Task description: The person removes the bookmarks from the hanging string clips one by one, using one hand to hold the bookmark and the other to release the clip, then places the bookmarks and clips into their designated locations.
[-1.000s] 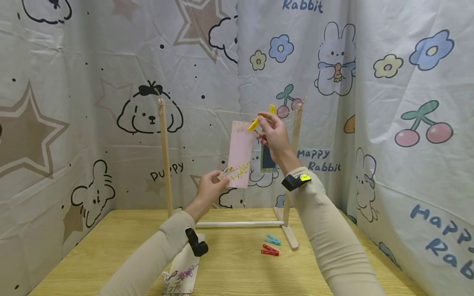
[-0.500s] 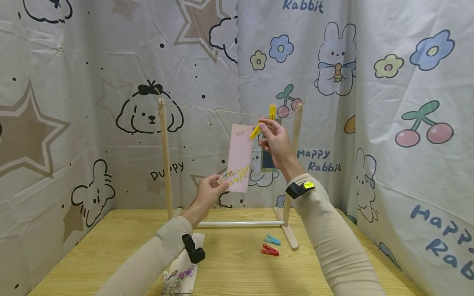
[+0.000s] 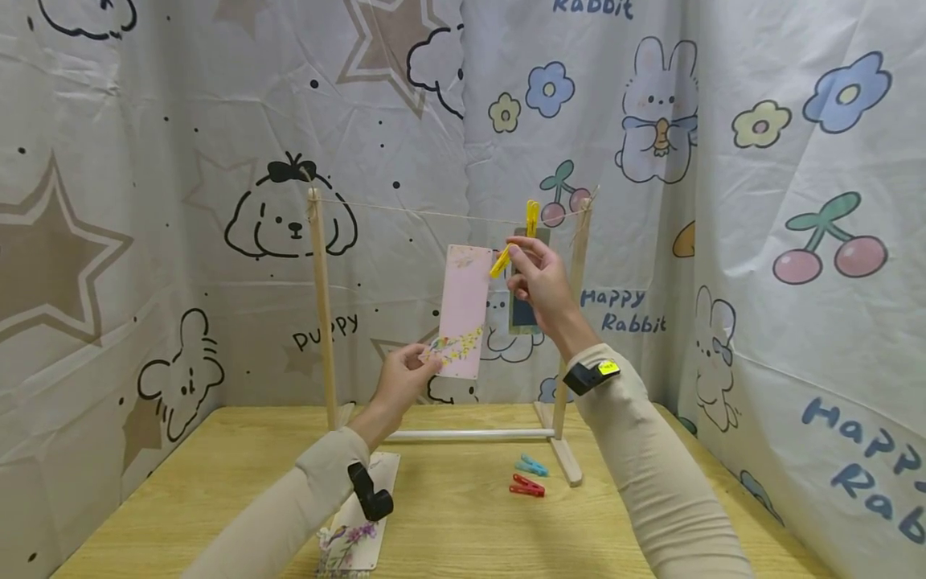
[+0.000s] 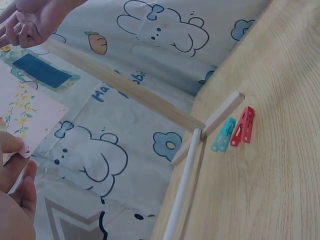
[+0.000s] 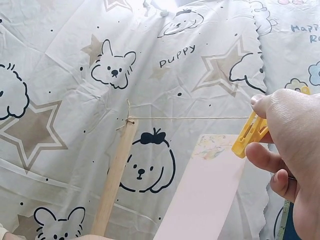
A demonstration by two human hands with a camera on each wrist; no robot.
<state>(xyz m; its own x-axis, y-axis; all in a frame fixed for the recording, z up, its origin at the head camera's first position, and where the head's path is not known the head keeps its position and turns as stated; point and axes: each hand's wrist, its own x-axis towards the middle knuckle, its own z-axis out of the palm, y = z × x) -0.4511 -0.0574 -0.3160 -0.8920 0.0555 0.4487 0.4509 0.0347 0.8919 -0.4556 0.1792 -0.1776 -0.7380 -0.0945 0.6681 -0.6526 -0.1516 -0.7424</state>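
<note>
Pink card (image 3: 463, 305) held below line (image 3: 419, 211) in a pinch of left hand (image 3: 400, 382); yellow peg (image 3: 501, 262) pinched in right hand (image 3: 544, 283), just beside. Dark card (image 3: 524, 315) already pegged; apparently remaining: pink card, then pale card (image 3: 367, 552) toward front edge of table (image 3: 448, 527).

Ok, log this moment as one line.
left hand: holds pink card; right hand: pinches yellow clip; string: dark card clipped; table: red clip, blue clip

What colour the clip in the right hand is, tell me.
Yellow; the clip shows best in the right wrist view.
</note>
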